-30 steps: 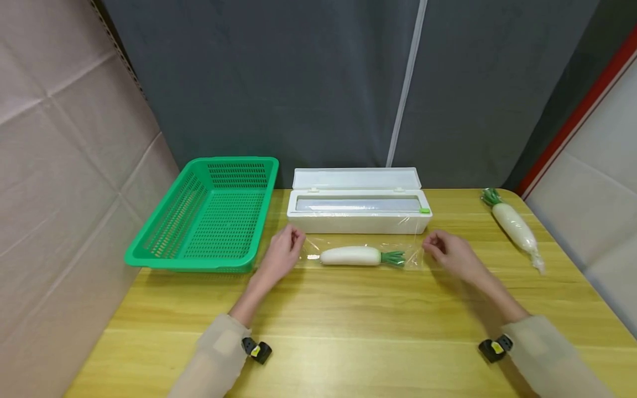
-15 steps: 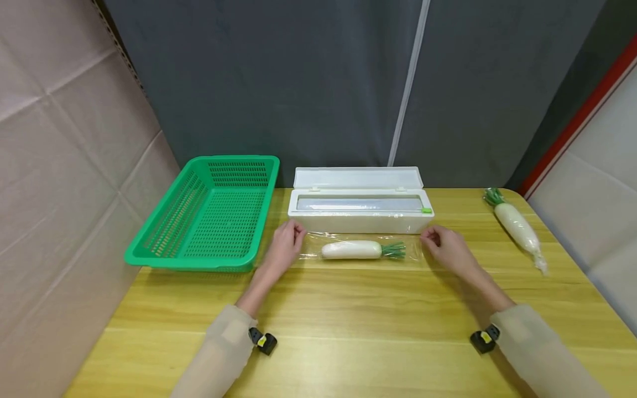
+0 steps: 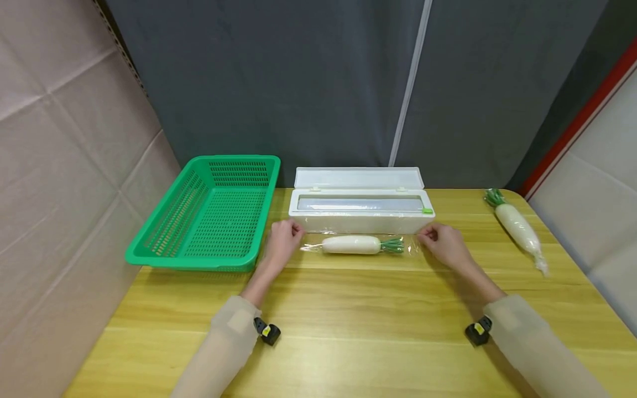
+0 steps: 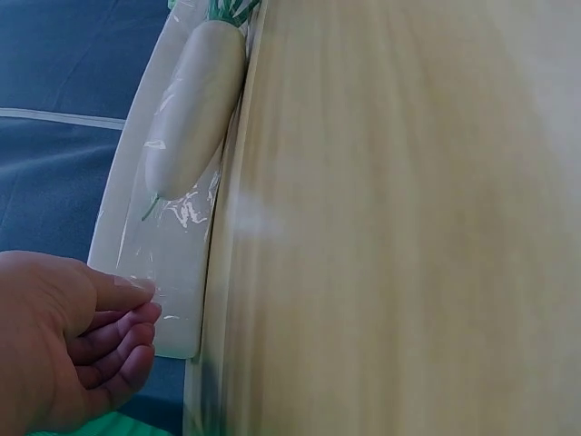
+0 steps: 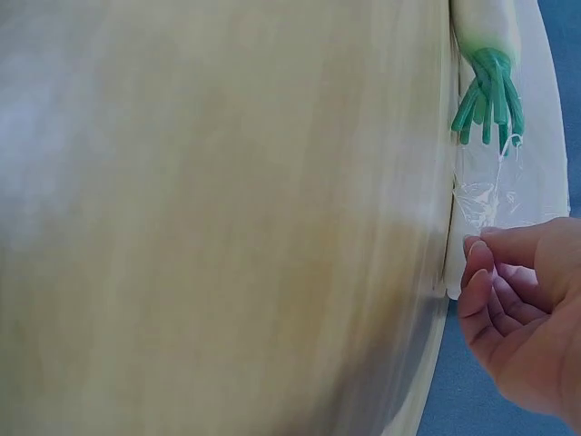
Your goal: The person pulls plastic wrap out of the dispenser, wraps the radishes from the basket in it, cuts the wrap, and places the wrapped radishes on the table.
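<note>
A white radish [image 3: 350,245] with green stem ends lies crosswise on the table, in clear plastic wrap [image 4: 186,213]. The wrap runs from the film dispenser [image 3: 358,225], a white box with its lid up, just behind the radish. My left hand [image 3: 282,243] pinches the wrap between thumb and forefinger past the radish's pointed end. Past the green stems [image 5: 491,95], my right hand [image 3: 446,247] pinches the wrap's other side, its remaining fingers loosely curled. Neither hand touches the radish itself. How far the wrap goes round its underside is hidden.
A green plastic basket [image 3: 191,263] stands left of the dispenser, close to my left hand. At the table's right side lies another radish [image 3: 517,226] in clear wrap with a twisted end. A green slider [image 3: 427,210] sits at the dispenser's right end. Dark cloth [image 3: 298,88] hangs behind.
Both hands have moved forward toward the dispenser, carrying the film's edge. The radish has shifted the same way and lies nearer the box. The wrap beside it has drawn narrower.
</note>
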A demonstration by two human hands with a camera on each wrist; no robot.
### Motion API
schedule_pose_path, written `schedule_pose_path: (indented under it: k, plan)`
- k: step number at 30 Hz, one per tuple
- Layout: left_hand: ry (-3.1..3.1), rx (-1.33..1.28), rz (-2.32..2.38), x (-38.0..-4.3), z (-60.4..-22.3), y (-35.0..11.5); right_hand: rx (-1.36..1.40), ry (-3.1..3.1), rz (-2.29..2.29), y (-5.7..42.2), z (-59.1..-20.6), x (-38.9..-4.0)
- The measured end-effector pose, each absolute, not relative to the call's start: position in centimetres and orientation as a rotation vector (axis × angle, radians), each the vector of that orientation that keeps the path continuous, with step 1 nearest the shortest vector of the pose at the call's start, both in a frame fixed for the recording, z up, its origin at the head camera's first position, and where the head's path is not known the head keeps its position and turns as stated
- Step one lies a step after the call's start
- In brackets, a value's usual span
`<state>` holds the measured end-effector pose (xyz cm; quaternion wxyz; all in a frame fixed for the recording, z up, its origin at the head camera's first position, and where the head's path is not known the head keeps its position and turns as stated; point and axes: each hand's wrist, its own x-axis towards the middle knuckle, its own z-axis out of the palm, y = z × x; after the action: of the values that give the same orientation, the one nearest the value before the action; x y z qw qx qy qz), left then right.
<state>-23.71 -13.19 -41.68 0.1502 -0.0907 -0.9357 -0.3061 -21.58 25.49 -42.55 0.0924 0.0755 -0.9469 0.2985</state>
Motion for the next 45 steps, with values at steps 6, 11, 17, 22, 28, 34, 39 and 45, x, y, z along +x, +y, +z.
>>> schedule_pose_path:
  k: [6, 11, 17, 22, 28, 34, 39, 45]
  plan:
    - [-2.74, -0.16, -0.89, -23.9, -41.4, -12.9, 0.192, -2.829, 0.863, 25.4, -42.7, -21.9]
    - [-2.754, -0.116, -0.852, -24.1, -41.4, -12.8, 0.188, -2.833, 0.844, 25.2, -42.9, -22.2]
    - [-2.761, -0.114, -0.885, -24.1, -41.3, -12.9, 0.183, -2.842, 0.921, 25.1, -42.8, -22.1]
    - [-2.787, -0.11, -1.057, -23.9, -41.1, -13.1, 0.187, -2.85, 1.077, 25.3, -42.5, -21.7]
    - [-2.813, -0.107, -1.122, -23.5, -40.6, -13.1, 0.186, -2.843, 1.25, 25.4, -42.2, -21.0]
    - [-2.816, -0.119, -1.114, -23.2, -40.3, -13.1, 0.174, -2.831, 1.283, 25.6, -41.8, -20.6]
    - [-2.773, -0.15, -1.1, -22.9, -40.0, -13.2, 0.144, -2.833, 1.233, 26.2, -41.5, -20.4]
    - [-2.698, -0.174, -1.095, -22.8, -39.7, -13.2, 0.135, -2.817, 1.135, 27.0, -40.6, -20.2]
